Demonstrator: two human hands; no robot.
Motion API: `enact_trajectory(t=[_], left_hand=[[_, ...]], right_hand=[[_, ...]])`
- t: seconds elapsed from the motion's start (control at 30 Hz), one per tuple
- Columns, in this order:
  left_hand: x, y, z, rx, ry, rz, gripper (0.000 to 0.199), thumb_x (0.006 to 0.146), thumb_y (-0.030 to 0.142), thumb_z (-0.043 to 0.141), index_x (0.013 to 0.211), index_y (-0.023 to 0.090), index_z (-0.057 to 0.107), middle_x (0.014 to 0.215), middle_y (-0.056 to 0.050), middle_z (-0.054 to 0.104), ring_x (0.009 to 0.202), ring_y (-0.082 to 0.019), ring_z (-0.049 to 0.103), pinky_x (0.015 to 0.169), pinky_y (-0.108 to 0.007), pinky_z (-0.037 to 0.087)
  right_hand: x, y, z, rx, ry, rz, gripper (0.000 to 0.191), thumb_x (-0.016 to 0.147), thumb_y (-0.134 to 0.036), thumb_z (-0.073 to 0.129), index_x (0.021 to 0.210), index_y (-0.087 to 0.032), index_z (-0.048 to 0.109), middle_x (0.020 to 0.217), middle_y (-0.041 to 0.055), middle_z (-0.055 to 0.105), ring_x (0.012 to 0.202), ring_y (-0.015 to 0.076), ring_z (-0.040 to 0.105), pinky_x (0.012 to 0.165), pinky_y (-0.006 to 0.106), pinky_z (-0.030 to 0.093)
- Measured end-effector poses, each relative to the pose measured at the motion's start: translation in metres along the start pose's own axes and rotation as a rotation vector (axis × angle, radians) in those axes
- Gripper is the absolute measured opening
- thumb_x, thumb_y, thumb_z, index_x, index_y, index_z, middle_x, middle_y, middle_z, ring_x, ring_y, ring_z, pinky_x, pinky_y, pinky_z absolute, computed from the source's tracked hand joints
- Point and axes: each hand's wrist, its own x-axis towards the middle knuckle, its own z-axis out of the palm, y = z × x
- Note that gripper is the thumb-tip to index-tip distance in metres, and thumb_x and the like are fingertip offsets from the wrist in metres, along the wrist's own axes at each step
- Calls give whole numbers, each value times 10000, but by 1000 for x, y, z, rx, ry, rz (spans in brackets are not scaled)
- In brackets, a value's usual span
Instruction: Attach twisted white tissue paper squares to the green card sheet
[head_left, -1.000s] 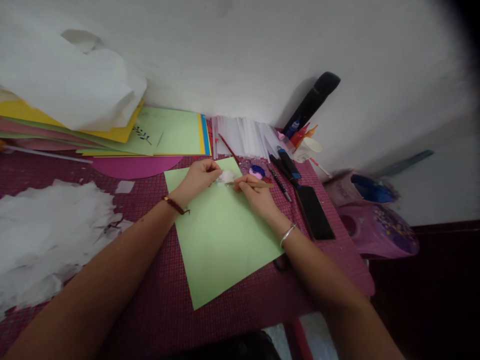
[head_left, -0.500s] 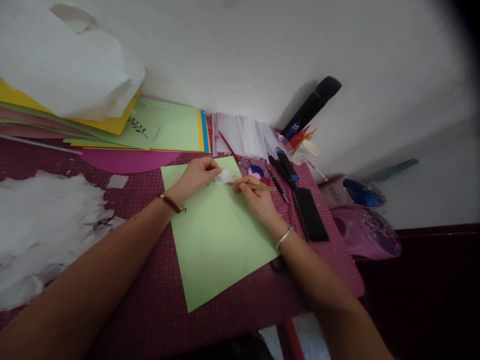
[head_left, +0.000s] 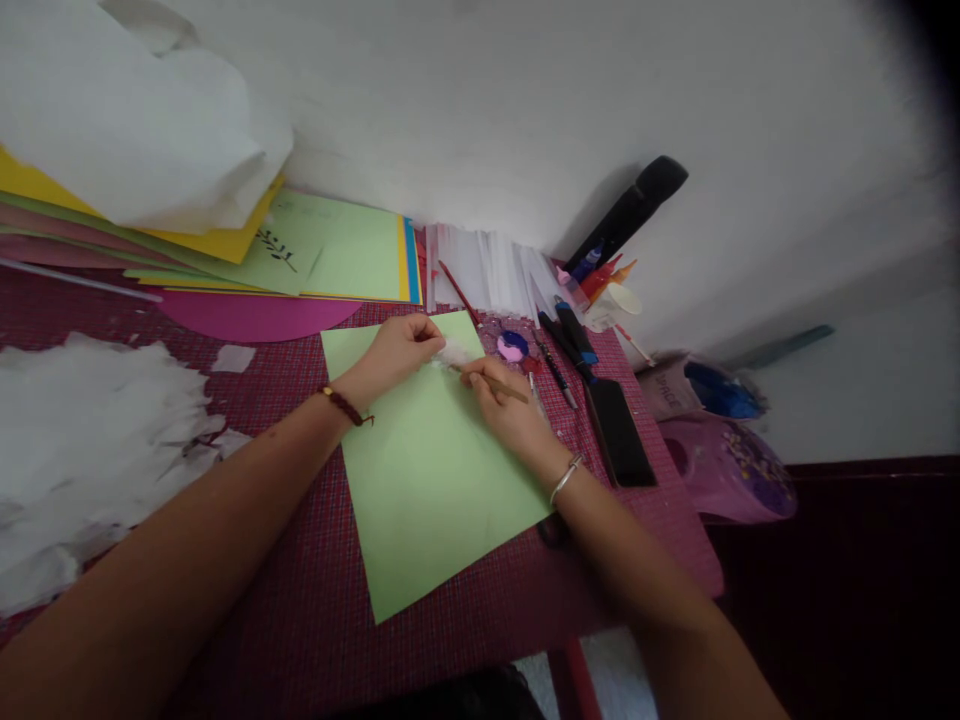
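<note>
A light green sheet of paper (head_left: 424, 500) lies at an angle on the checked tablecloth. Near its top edge is a small, fluffy-looking white piece (head_left: 454, 352), thin like tissue. My left hand (head_left: 397, 352) has its fingers pinched together at the left edge of this white piece. From the other side, my right hand (head_left: 504, 400) grips a thin wooden stick (head_left: 507, 389), whose tip points at the white piece. Whether the stick's tip touches the piece is too small to tell.
Left lies a heap of white paper pieces (head_left: 90, 430); behind it, stacked coloured sheets (head_left: 352, 250). White strips (head_left: 487, 270), a paint dish (head_left: 513, 346), a pen (head_left: 556, 370), scissors (head_left: 574, 335) and a phone (head_left: 621, 432) are at the right. Bags (head_left: 731, 470) hang beyond the table edge.
My right hand has shifted slightly left and down, and the wooden stick slants more steeply. My left hand has barely moved, still pinching at the white piece.
</note>
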Motion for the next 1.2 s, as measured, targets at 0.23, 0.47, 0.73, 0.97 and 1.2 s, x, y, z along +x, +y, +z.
enact_trajectory(t=[0.23,0.47,0.73,0.97,1.2], left_hand=[[0,-8,-2,101,-14,51,54,699,192,566,675,148,586,638,20,552,598,-102,458,578,-237,341],[0,-7,4,47,-4,34,54,693,160,578,641,149,568,563,41,508,512,-79,416,521,-225,308],[11,-5,-58,-870,200,-154,350,870,448,501,697,154,581,619,-13,591,527,-96,534,500,-214,395],[9,-10,-44,-202,80,30,380,892,457,461,1024,160,657,1127,-108,674,1029,-224,624,901,-369,486],[-31,-6,4,783,-232,469,510,914,347,477,1394,180,452,1476,-140,426,1340,-281,396,1110,-498,299]], right_hand=[[0,8,8,-131,-29,-220,237,933,-202,422,1013,-184,644,950,78,687,907,197,617,826,324,458],[-6,5,-2,325,103,30,197,913,-300,470,930,-206,642,835,31,693,799,170,651,739,306,500],[-2,5,-2,785,29,278,254,875,-383,494,742,-185,583,577,-4,610,548,134,576,584,270,462],[1,11,-4,996,91,432,304,803,-469,596,737,-173,610,559,-7,604,497,109,539,523,243,427],[4,16,-9,1174,114,524,350,730,-505,683,752,-161,623,571,-5,608,501,99,549,526,235,443]])
